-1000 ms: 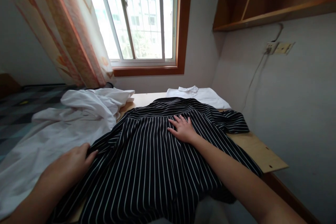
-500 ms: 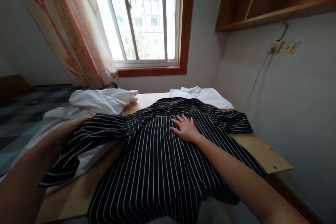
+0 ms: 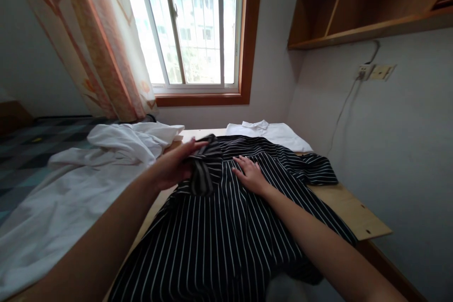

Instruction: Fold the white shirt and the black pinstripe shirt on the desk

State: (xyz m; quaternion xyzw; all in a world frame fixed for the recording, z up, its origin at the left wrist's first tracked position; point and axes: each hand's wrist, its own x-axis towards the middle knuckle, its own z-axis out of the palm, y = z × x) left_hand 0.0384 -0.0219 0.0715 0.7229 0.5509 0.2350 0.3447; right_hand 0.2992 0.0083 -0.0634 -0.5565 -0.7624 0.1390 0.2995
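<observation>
A black shirt with white stripes (image 3: 208, 236) lies spread over a wooden board, its collar end toward the window. My left hand (image 3: 175, 165) is closed on the shirt's left sleeve (image 3: 208, 170), which is bunched and folded in over the body. My right hand (image 3: 250, 175) rests flat on the upper part of the shirt, fingers spread, pressing on the cloth. The right sleeve (image 3: 318, 168) lies out to the side on the board.
Crumpled white cloth (image 3: 88, 184) lies at the left, beside a checked bed cover (image 3: 21, 160). A folded white shirt (image 3: 279, 136) sits at the back of the wooden board (image 3: 364, 217). A wall shelf (image 3: 339, 33) and a plugged-in cord (image 3: 345, 104) are on the right.
My left hand has carried the left sleeve from the far left inward and to the right, over the shirt's body. My right hand has stayed in place on the shirt.
</observation>
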